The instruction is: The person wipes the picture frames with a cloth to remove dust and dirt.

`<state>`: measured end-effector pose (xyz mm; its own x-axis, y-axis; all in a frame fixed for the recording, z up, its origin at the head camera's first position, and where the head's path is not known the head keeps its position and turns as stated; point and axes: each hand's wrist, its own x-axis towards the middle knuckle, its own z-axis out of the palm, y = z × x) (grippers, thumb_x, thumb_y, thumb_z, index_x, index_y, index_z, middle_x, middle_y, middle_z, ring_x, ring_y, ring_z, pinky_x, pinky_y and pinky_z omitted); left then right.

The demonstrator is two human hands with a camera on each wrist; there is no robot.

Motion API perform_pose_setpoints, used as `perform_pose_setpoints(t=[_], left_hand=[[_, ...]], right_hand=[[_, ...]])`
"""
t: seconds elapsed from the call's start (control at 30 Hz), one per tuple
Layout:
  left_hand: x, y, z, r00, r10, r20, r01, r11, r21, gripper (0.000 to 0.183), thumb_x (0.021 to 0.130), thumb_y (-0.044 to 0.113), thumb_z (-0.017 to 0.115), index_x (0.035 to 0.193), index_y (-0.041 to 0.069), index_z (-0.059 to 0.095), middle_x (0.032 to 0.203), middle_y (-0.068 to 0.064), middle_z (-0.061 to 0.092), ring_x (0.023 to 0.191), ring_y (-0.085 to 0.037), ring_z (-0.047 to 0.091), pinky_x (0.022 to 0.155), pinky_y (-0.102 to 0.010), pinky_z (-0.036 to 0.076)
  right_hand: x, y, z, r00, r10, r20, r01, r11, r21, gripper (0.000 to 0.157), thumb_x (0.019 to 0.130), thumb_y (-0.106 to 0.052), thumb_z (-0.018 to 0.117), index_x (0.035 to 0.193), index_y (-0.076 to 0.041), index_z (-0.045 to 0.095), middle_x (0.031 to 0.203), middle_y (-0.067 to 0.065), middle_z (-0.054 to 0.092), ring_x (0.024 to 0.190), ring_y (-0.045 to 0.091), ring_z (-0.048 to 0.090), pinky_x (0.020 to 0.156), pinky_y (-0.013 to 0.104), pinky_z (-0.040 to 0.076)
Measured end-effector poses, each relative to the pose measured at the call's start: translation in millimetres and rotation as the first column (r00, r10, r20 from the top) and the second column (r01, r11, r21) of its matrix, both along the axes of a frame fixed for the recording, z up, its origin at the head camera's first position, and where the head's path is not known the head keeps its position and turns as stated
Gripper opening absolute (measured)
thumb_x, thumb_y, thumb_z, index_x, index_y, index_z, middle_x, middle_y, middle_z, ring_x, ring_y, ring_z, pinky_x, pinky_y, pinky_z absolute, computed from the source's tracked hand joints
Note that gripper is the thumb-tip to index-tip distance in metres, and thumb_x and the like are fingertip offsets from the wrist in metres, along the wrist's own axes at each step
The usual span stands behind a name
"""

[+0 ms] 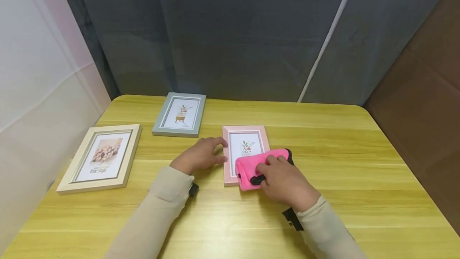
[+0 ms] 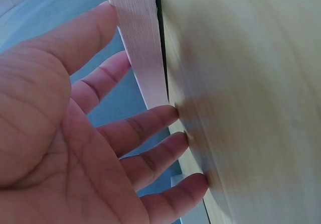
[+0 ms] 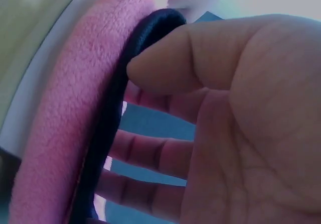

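"Why is your left hand [image 1: 199, 156] spread against the pink frame [image 1: 242, 144]?"

"Likely to steady it on the table [image 1: 334, 155], while your right hand [image 1: 286, 181] grips the pink cloth [image 1: 248, 168] across the frame's lower part."

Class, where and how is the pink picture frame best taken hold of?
Probably by its left rail, coming from the left, with fingers against the outer wall and thumb over the top. The pink picture frame lies flat, that straight side is free of cloth, and the folded pink cloth hides the lower right corner.
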<state>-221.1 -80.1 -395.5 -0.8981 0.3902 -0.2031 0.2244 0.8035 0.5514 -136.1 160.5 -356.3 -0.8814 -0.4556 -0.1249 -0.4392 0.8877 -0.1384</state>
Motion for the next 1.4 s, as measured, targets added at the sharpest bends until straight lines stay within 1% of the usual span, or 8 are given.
perform_pose_setpoints(t=[0.2,0.33,0.43,0.67,0.93,1.03,1.2,1.4], left_hand=[[-1.0,-1,0.2,1.000,-0.001,0.000,0.001,1.000,-0.002,0.040,0.093,0.029,0.071,0.129,0.017,0.058,0.136,-0.014,0.057,0.124,-0.032,0.049,0.109,-0.051,0.036],[-1.1,-3,0.6,1.000,0.004,0.001,-0.004,1.000,-0.006,0.038,0.094,0.028,0.070,0.128,0.017,0.059,0.137,-0.015,0.056,0.125,-0.033,0.049,0.109,-0.051,0.036],[-1.0,-3,1.0,1.000,-0.004,-0.011,0.004,1.000,-0.006,0.036,0.094,0.027,0.069,0.127,0.016,0.059,0.135,-0.016,0.057,0.125,-0.033,0.050,0.109,-0.051,0.037],[-0.5,-1,3.7,0.998,-0.037,-0.056,0.037,0.999,-0.003,0.037,0.093,0.025,0.071,0.125,0.012,0.061,0.125,-0.015,0.062,0.114,-0.032,0.055,0.104,-0.049,0.041],[-0.3,0,2.1,1.000,-0.017,-0.021,0.017,1.000,0.016,0.040,0.091,0.028,0.073,0.127,0.015,0.060,0.132,-0.016,0.058,0.121,-0.033,0.051,0.108,-0.051,0.037],[-0.7,0,1.6,1.000,-0.014,-0.015,0.014,1.000,0.015,0.041,0.091,0.028,0.073,0.128,0.015,0.059,0.134,-0.016,0.057,0.122,-0.034,0.051,0.109,-0.052,0.036],[-1.6,-2,1.2,1.000,-0.016,-0.019,0.016,1.000,0.023,0.042,0.091,0.027,0.073,0.128,0.014,0.060,0.133,-0.015,0.058,0.121,-0.033,0.052,0.108,-0.051,0.037],[-2.7,-5,0.8,1.000,-0.010,-0.004,0.010,0.999,0.031,0.038,0.093,0.021,0.069,0.129,0.014,0.060,0.131,-0.014,0.059,0.117,-0.031,0.053,0.106,-0.050,0.039]], right_hand=[[0.4,-6,-3.7,0.994,0.106,0.008,-0.105,0.991,-0.080,0.030,0.088,-0.014,0.063,0.117,-0.008,0.067,0.100,0.008,0.054,0.088,0.025,0.043,0.076,0.037,0.042],[5.2,-19,-8.7,0.979,0.204,-0.008,-0.203,0.974,-0.103,0.041,0.091,-0.018,0.059,0.130,-0.008,0.063,0.115,0.012,0.055,0.098,0.026,0.045,0.085,0.040,0.044],[8.0,-24,-11.5,0.974,0.226,-0.013,-0.226,0.969,-0.100,0.045,0.094,-0.021,0.054,0.137,-0.009,0.059,0.125,0.012,0.053,0.105,0.027,0.044,0.090,0.043,0.044],[4.2,-14,-1.5,0.983,0.168,0.074,-0.157,0.979,-0.131,0.038,0.098,-0.016,0.049,0.132,-0.006,0.063,0.127,0.010,0.056,0.115,0.027,0.048,0.101,0.043,0.042],[-7.8,8,2.0,0.999,0.008,0.052,-0.003,0.996,-0.091,0.024,0.093,-0.011,0.054,0.112,-0.008,0.069,0.103,0.002,0.058,0.094,0.023,0.048,0.086,0.038,0.044],[-10.2,10,0.0,0.999,-0.005,0.039,0.008,0.996,-0.088,0.023,0.091,-0.011,0.057,0.109,-0.010,0.070,0.100,0.002,0.057,0.091,0.023,0.047,0.083,0.037,0.043],[-6.1,-1,-5.4,0.993,0.115,0.025,-0.111,0.986,-0.125,0.028,0.092,-0.014,0.056,0.116,-0.009,0.070,0.102,0.002,0.058,0.091,0.023,0.045,0.081,0.037,0.041],[7.3,-20,-10.9,0.963,0.269,-0.014,-0.268,0.950,-0.158,0.043,0.093,-0.017,0.052,0.134,-0.010,0.062,0.118,0.006,0.058,0.102,0.024,0.044,0.089,0.037,0.041]])
